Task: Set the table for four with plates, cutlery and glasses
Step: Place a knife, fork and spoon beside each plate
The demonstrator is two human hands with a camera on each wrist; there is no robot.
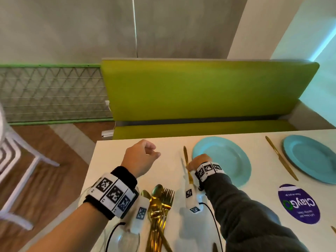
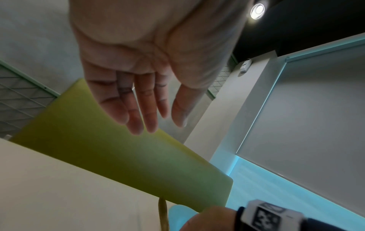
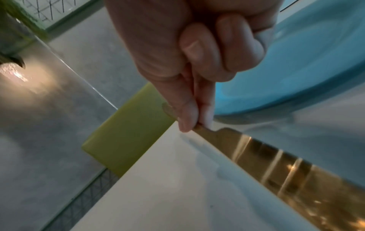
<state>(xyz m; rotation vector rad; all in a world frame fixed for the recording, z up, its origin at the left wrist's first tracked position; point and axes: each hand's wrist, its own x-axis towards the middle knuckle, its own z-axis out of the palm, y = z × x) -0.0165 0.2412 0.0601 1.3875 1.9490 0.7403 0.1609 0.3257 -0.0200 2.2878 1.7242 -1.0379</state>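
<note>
My right hand (image 1: 198,161) pinches a gold knife (image 1: 187,163) by its handle, just left of a blue plate (image 1: 225,157) at the table's far side; in the right wrist view thumb and forefinger (image 3: 189,115) clamp the gold knife (image 3: 276,164), its blade low over the white table (image 3: 168,187). My left hand (image 1: 143,155) hovers empty over the table, fingers (image 2: 138,109) relaxed and straight. A second blue plate (image 1: 312,157) with its own gold knife (image 1: 281,158) lies to the right. A heap of gold spoons and forks (image 1: 158,211) lies near me.
A green bench (image 1: 200,91) runs behind the table's far edge. Clear glasses (image 1: 127,240) stand at the near left corner, partly under my left forearm. A purple round sticker (image 1: 299,203) is on the white table (image 1: 112,160). A white chair (image 1: 16,160) stands at left.
</note>
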